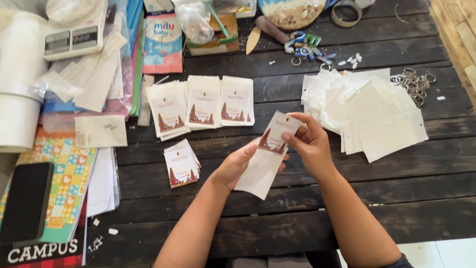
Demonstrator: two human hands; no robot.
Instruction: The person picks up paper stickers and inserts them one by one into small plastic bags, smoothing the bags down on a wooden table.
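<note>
Both hands are working over the dark bench (307,208), right above its near edge. The left hand (238,166) is cradling a white pouch (260,173) from underneath, fingers curled against its back, and the right hand (310,144) is pinching a printed card (276,133) at the pouch's top end, thumb and fingers clamped on it. The card is sitting partly in the pouch mouth, its red tree print showing, so this one looks only half packed.

Just left of the hands, a small stack of cards (181,164) is lying on the bench. Beyond that stack, three fanned piles of filled pouches (203,104) are lining up; that, I'd say, is the finished share. Right of the hands, a loose heap of empty pouches (372,114) is waiting, and it's big, so plenty seems left to do. Past the heap, key rings (414,84) are lying in a cluster. Far left, a phone (27,201) and scale (74,34) are sitting idle.
</note>
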